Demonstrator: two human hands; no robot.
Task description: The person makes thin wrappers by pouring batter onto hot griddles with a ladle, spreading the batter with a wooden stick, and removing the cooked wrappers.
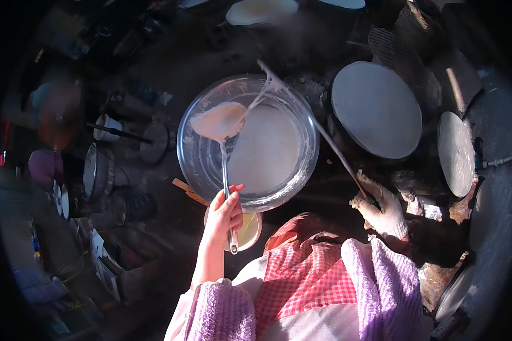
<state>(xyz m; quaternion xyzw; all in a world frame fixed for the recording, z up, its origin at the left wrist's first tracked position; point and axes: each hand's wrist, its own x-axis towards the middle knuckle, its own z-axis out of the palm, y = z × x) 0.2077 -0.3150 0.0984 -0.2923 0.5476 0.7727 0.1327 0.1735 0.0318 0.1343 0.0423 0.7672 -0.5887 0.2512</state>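
Note:
My bare left hand (227,212) grips the handle of a metal ladle (220,121) with pale batter in its bowl, held over a wide metal basin (187,170) of white batter (266,149). My right hand (382,209), in a dirty work glove, holds the lower end of a long thin stick (335,149). The stick's forked, batter-coated tip rises over the basin's upper right rim. Below the basin, partly hidden by my left hand, is a bowl of yellowish liquid (249,230).
Right of the basin sits a large round griddle (376,110) with a pale surface, and a smaller round one (456,153) stands beyond. At left are a white pot (107,128), a lidded bucket (97,170) and an open box (128,268). Another pale round surface (262,10) lies at the top.

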